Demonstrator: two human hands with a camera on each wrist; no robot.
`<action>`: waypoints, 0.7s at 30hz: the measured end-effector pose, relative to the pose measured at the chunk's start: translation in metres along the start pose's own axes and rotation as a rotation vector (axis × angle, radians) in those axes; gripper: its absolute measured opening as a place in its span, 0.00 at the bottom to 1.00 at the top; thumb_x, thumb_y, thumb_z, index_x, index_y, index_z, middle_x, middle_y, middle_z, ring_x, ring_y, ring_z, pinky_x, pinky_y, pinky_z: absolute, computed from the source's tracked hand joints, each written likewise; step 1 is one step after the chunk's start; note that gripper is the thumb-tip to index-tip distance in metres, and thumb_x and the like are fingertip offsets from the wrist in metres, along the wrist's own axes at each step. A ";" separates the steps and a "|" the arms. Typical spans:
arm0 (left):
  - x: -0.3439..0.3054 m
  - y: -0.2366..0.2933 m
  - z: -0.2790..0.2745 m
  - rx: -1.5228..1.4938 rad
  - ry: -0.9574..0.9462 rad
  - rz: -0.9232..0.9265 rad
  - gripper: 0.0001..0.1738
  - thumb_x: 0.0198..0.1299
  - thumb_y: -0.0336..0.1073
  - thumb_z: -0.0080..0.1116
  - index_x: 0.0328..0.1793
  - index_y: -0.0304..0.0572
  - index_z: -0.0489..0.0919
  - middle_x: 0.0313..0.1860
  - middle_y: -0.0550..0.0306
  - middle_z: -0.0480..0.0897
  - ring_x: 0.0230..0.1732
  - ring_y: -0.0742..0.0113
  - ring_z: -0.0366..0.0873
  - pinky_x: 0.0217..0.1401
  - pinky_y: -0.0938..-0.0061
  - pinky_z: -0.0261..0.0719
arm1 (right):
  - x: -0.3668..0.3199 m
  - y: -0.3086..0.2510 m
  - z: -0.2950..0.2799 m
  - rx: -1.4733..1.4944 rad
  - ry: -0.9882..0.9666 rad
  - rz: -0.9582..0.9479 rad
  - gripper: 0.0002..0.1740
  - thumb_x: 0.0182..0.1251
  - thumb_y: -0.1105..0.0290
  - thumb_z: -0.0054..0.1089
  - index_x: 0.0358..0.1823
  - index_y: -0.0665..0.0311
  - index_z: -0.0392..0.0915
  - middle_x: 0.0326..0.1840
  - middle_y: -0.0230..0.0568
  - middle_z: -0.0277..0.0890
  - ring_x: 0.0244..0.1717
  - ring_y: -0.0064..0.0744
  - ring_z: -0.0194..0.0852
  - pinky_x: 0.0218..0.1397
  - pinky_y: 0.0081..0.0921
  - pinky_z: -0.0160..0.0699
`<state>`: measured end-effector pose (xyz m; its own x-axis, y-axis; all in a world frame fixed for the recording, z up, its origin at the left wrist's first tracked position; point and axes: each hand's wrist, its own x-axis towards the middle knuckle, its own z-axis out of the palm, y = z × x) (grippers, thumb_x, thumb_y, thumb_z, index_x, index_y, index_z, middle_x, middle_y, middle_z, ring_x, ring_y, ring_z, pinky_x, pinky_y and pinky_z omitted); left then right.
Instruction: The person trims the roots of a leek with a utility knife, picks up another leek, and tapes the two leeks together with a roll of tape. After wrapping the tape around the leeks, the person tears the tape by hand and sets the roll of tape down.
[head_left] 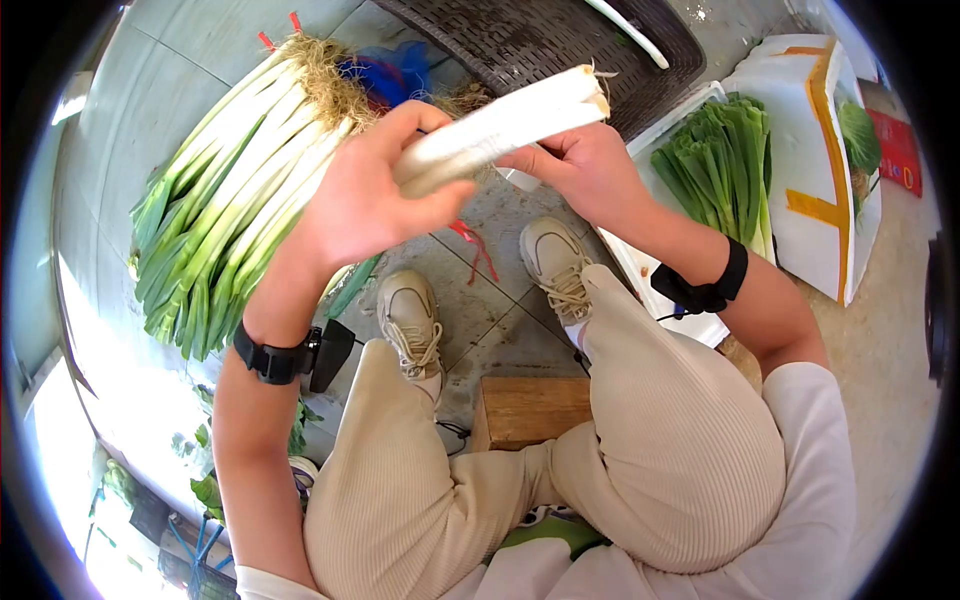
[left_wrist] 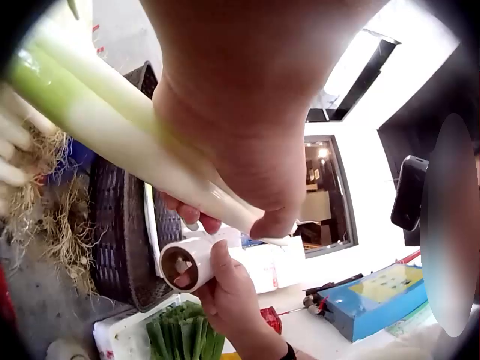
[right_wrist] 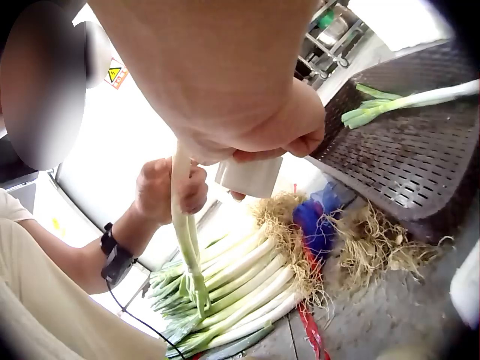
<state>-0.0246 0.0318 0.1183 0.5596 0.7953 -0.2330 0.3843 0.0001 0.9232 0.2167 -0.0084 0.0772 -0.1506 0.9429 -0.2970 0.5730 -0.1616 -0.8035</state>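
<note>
My left hand grips a small bundle of thick white leeks, their trimmed root ends pointing up to the right in the head view. Under the bundle, my right hand holds a white roll of tape or film with a hollow cardboard core. Its fingers curl round the roll, seen from the side in the right wrist view, close beside the held stalks. A big pile of leeks with hairy roots lies on the floor left of my hands.
A brown woven basket stands ahead, with a single leek in it. To the right, a white foam box holds green leafy stalks. Loose roots, blue netting and red string lie on the floor.
</note>
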 end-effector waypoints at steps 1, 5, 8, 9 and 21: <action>0.001 0.002 0.000 0.059 -0.083 -0.025 0.22 0.54 0.41 0.74 0.49 0.38 0.77 0.34 0.54 0.84 0.33 0.70 0.82 0.38 0.72 0.79 | 0.002 0.006 0.004 -0.034 0.041 -0.088 0.24 0.63 0.46 0.67 0.31 0.63 0.86 0.18 0.43 0.73 0.18 0.37 0.67 0.26 0.32 0.67; 0.006 0.002 0.000 0.094 -0.201 -0.128 0.23 0.50 0.41 0.75 0.47 0.40 0.77 0.34 0.50 0.84 0.35 0.64 0.86 0.40 0.70 0.81 | 0.000 0.005 0.006 -0.020 0.089 -0.219 0.21 0.62 0.48 0.68 0.42 0.58 0.88 0.29 0.42 0.85 0.27 0.37 0.82 0.33 0.29 0.78; 0.013 -0.004 0.004 0.251 -0.244 -0.111 0.24 0.49 0.40 0.71 0.50 0.39 0.75 0.36 0.45 0.85 0.37 0.55 0.86 0.43 0.66 0.81 | -0.002 0.014 0.007 0.021 0.094 -0.151 0.18 0.59 0.56 0.72 0.44 0.61 0.88 0.33 0.40 0.87 0.31 0.36 0.85 0.37 0.29 0.80; 0.012 -0.005 0.006 0.251 -0.235 -0.109 0.24 0.49 0.40 0.71 0.50 0.39 0.75 0.36 0.45 0.85 0.37 0.55 0.86 0.43 0.66 0.81 | -0.001 0.015 0.006 0.041 0.111 -0.132 0.16 0.58 0.59 0.73 0.43 0.62 0.88 0.34 0.39 0.88 0.32 0.36 0.86 0.38 0.29 0.81; -0.009 -0.045 0.029 0.644 0.370 0.553 0.48 0.49 0.40 0.79 0.71 0.40 0.60 0.53 0.48 0.79 0.48 0.54 0.80 0.52 0.57 0.80 | 0.003 0.002 -0.001 -0.101 0.022 -0.221 0.18 0.58 0.62 0.73 0.48 0.60 0.87 0.45 0.42 0.88 0.46 0.35 0.88 0.50 0.30 0.83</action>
